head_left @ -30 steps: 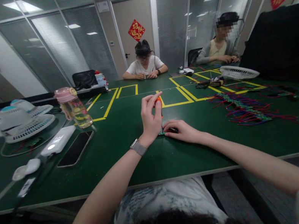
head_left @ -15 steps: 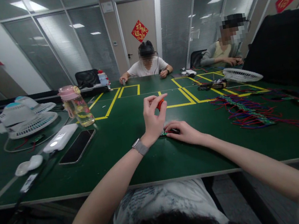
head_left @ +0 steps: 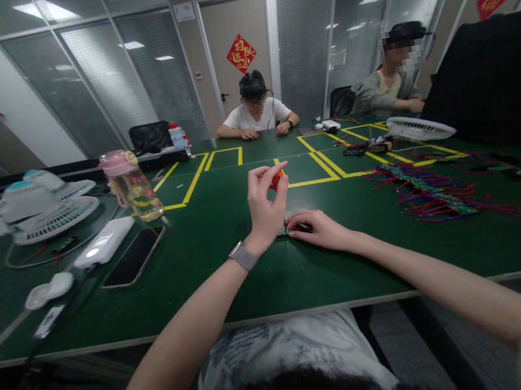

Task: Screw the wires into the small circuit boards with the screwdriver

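Change since 1 s ago: left hand has turned slightly on the orange-handled tool, its fingertips regripped; right hand has stayed put on the board.
Left hand [head_left: 263, 211]: at 12 o'clock from the wrist, fingers closed around the small orange screwdriver [head_left: 277, 180], held upright.
Small green board [head_left: 286, 231]: flat on the green table [head_left: 264, 275], just below the tool, at 9 o'clock of the right hand.
Right hand [head_left: 321, 228]: fingers narrow, pressing the board down.
Doing it well: likely keep the tool vertical, board pinned, turns small.
Wire bundle [head_left: 434, 194]: well apart, at 3 o'clock.
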{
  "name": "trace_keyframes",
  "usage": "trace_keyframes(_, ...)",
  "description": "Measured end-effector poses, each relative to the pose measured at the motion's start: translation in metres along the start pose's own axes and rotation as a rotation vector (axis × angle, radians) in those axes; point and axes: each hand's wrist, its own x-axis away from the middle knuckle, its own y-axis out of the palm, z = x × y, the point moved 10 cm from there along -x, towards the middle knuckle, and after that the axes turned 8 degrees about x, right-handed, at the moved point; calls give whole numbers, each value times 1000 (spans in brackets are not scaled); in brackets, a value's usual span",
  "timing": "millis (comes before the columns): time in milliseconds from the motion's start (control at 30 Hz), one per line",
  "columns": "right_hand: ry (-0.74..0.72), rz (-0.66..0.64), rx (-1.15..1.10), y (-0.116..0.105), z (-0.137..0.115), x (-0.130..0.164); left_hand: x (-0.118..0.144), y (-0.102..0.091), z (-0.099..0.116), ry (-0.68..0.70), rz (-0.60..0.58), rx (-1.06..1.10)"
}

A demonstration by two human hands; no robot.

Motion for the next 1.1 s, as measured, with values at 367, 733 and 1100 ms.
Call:
trace_keyframes(367, 8, -5, 6, 0, 1, 0, -1, -1, 1, 6, 15, 18)
trace_keyframes(733, 7, -1, -2, 0, 1, 0, 1, 3, -6, -53, -28, 100)
trace_keyframes(1100, -8, 9, 13, 0, 0, 0, 1, -4, -3, -7, 36, -10)
